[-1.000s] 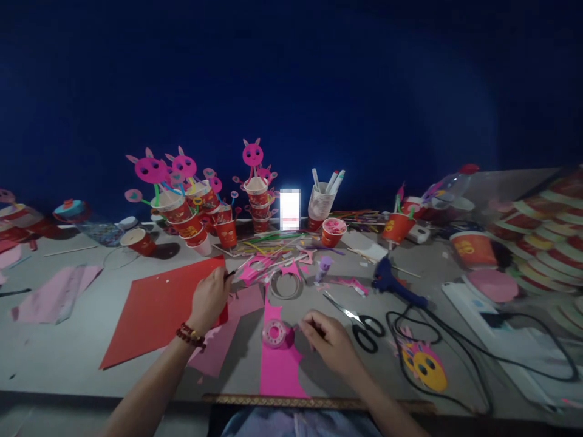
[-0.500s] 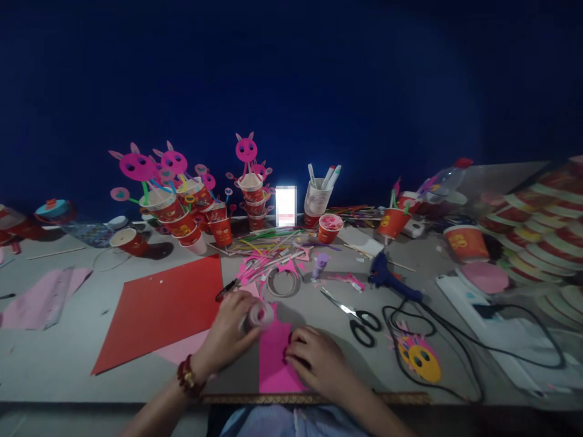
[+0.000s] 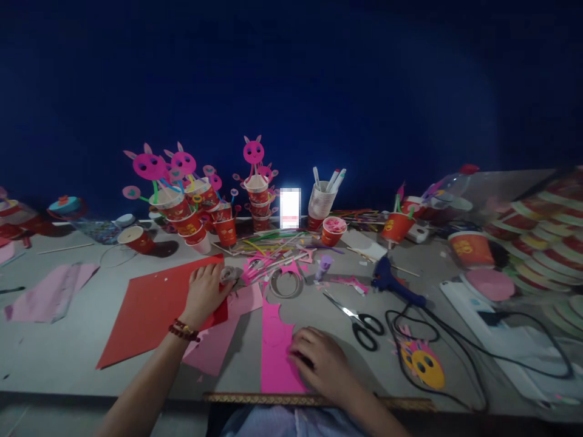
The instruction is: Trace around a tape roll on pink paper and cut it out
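My left hand (image 3: 204,297) has its fingers curled around a small pale cylinder (image 3: 229,274) with a round opening at its end, low over the red sheet (image 3: 150,312). A bright pink paper sheet (image 3: 276,364) lies in front of me, with a curved cut in its upper right edge and a faint round outline below that. At its right edge, my right hand (image 3: 321,361) rests with bent fingers, holding the sheet against the table. Light pink paper (image 3: 216,346) lies left of the bright sheet, partly under my left forearm.
Scissors (image 3: 357,318) and a blue glue gun (image 3: 394,282) with a looping black cord lie to the right. A tape roll (image 3: 285,283), pink scraps and a purple tube (image 3: 324,266) sit ahead. Decorated red cups (image 3: 225,232) and a marker cup (image 3: 321,200) stand behind.
My left hand has moved left and away from me with the pale cylinder, from above the bright pink sheet to the red sheet. My right hand stays at the sheet's edge.
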`<state>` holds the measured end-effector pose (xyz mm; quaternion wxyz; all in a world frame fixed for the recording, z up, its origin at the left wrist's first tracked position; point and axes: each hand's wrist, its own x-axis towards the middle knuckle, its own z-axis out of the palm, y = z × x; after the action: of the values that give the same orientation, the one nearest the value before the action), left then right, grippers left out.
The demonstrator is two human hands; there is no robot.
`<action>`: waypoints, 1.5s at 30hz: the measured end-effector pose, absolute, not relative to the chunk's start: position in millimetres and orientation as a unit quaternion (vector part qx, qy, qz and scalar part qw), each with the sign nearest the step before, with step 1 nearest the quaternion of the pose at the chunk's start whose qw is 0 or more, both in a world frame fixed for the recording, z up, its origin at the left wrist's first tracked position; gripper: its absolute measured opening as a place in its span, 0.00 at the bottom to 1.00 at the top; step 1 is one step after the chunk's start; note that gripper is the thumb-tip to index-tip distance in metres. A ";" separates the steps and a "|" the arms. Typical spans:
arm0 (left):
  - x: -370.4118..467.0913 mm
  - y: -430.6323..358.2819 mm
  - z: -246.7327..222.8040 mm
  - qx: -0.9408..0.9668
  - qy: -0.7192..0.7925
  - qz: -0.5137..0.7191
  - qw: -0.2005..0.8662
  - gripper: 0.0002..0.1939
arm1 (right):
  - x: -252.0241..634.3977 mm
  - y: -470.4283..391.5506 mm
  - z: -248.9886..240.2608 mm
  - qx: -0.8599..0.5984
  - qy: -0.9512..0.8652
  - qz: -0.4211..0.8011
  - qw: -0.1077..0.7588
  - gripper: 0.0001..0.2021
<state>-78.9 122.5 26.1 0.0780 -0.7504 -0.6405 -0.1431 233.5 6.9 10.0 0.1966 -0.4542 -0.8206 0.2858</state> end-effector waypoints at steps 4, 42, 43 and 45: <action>-57.1 93.9 32.9 -0.796 -0.582 -0.156 0.059 0.25 | 234.7 12.4 13.0 -0.475 -0.796 0.289 0.239 0.07; 18.1 35.8 29.6 -0.468 -0.457 -0.368 -0.661 0.22 | 354.6 7.5 12.5 -0.668 -0.666 0.135 0.304 0.12; 19.6 36.1 28.8 -0.462 -0.453 -0.373 -0.665 0.22 | 362.1 4.6 8.2 -0.673 -0.677 0.100 0.279 0.12; 23.5 36.7 27.6 -0.454 -0.439 -0.380 -0.676 0.21 | 368.8 1.0 2.0 -0.669 -0.702 0.049 0.238 0.12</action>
<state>23.5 36.7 27.6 -0.6759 -0.4537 -0.4389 -0.3803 368.8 1.0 2.0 0.2384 -0.6695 -0.7018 0.0491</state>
